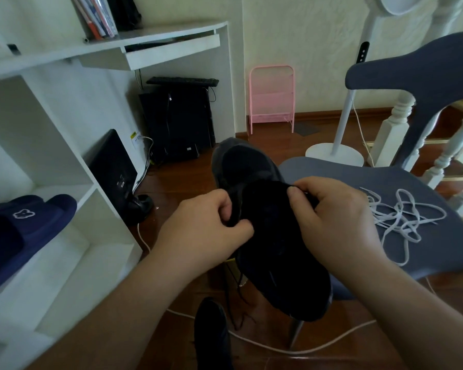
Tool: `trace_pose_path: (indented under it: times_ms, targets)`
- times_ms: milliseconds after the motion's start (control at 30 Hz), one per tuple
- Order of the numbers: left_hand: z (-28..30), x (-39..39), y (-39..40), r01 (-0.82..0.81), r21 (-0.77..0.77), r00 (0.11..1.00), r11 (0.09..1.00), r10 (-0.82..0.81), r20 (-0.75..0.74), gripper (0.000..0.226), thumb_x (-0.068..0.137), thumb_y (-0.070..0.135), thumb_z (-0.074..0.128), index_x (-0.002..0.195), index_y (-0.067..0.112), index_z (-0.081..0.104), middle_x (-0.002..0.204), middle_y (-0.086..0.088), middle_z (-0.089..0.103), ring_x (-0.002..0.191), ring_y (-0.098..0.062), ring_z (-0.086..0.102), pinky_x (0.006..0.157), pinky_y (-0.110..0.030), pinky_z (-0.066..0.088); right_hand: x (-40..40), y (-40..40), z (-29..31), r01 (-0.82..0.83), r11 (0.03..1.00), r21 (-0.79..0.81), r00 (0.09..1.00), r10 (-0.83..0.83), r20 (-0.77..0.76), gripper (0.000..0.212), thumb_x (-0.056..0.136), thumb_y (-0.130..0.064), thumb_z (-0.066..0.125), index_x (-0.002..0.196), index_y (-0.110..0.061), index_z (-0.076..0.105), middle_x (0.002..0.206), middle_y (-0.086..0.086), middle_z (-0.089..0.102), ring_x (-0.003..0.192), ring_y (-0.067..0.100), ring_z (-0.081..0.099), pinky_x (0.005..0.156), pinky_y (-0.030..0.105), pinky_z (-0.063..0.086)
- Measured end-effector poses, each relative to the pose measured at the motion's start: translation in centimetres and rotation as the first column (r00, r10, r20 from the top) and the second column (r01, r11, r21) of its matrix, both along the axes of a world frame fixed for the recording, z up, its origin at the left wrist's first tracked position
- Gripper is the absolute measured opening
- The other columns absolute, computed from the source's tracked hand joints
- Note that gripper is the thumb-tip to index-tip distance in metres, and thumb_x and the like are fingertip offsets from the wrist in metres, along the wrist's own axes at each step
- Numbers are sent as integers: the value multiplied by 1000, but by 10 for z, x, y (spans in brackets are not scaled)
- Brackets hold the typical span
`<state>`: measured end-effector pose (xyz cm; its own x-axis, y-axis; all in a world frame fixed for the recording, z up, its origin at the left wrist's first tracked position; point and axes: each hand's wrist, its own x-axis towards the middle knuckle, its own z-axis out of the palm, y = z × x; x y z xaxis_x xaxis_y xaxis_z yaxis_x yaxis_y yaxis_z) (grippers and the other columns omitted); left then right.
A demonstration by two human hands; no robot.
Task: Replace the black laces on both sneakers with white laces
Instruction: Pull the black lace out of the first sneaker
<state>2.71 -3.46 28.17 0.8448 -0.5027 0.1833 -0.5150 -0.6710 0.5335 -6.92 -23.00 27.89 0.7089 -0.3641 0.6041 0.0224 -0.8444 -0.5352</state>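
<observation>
Head view: black sneaker (254, 166), toe at twelve o'clock; left hand (206, 225) and right hand (332, 209) pinch its lacing, fingers curled.

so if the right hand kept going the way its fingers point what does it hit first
Its fingers point left across the black sneaker, so the right hand would probably meet the sneaker's tongue area, then the left hand; depth is unclear.

Cream textured walls (305, 36) meet a reddish wooden floor (177, 182). On the left stands a white shelving unit (64, 166) joined to a white desk (155, 36), with a black computer tower (177, 121) beneath. A pink folding rack (271, 98) leans against the wall, near a white fan stand (337, 145) and white stair balusters (396, 129).
</observation>
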Motion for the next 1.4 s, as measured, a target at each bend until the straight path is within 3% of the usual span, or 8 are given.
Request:
trace_pose_path:
  times_ms: [133, 300, 467, 667, 833, 1167, 1300, 1400]
  targets:
    - [-5, 14, 8, -27, 93, 999, 995, 30, -31, 23, 79, 68, 51, 91, 50, 60, 81, 27, 66, 75, 3, 63, 61, -25, 50, 1, -2, -4, 6, 997, 75, 999, -3, -44, 21, 100, -30, 61, 82, -26, 71, 69, -15, 62, 72, 1, 59, 62, 17, 40]
    - [-11, 24, 11, -117, -112, 992, 987, 122, 43, 18, 96, 54, 66, 98, 43, 52, 96, 43, 60, 84, 16, 60, 54, -14, 40, 3, 6, -6, -14, 991, 136, 999, 20, -50, 18, 101, -29, 61, 86, -27, 72, 68, -18, 62, 79, -2, 61, 61, 8, 41]
    - [-18, 25, 8, -70, -30, 997, 997, 71, 28, 24, 108, 46, 50, 101, 33, 69, 84, 11, 68, 82, -10, 65, 66, -34, 49, 1, 10, -6, -56, 987, 150, 996, 67, -66, 16, 100, -30, 61, 91, -24, 73, 73, -15, 64, 76, 3, 61, 63, 22, 50]
    - [-12, 16, -1, -155, -38, 975, 987, 159, 152, 37, 111, 46, 34, 80, 29, 46, 73, 6, 55, 68, -14, 54, 56, -37, 36, 0, 11, -2, -54, 979, 196, 987, 83, -141, 11, 92, -40, 66, 87, -30, 69, 72, -15, 64, 75, 3, 61, 65, 34, 55]
    - [-5, 2, -6, -135, 61, 960, 989, 115, 254, 45, 108, 52, 37, 71, 27, 44, 62, 6, 51, 58, -14, 52, 51, -31, 28, 0, 12, -1, -88, 996, -1, 969, 85, -232, 24, 89, -44, 69, 109, -37, 57, 98, -16, 54, 87, 6, 55, 72, 29, 51]
    - [-9, -18, -16, -8, 83, 974, 997, -11, 227, 48, 107, 52, 44, 65, 28, 47, 58, 5, 50, 52, -10, 50, 49, -28, 28, 9, 20, -9, -49, 967, -249, 985, 6, -170, 12, 88, -38, 76, 86, -26, 76, 87, -7, 54, 80, 14, 49, 62, 25, 37]
    - [-9, -9, -11, -1, 17, 992, 1000, -1, 124, 49, 105, 54, 46, 64, 28, 51, 69, 21, 60, 60, -8, 57, 49, -28, 29, 9, 17, -6, -116, 982, -150, 992, 105, -76, 20, 91, -32, 70, 74, -24, 64, 80, -9, 51, 73, 12, 49, 62, 28, 43]
    - [-5, 8, -3, -33, -37, 996, 999, 36, 78, 53, 106, 48, 49, 60, 22, 47, 54, 9, 53, 56, -13, 55, 50, -31, 31, 11, -5, -4, 33, 996, 78, 998, -29, -51, 25, 88, -33, 67, 68, -26, 56, 73, -9, 54, 68, 6, 52, 62, 25, 41]
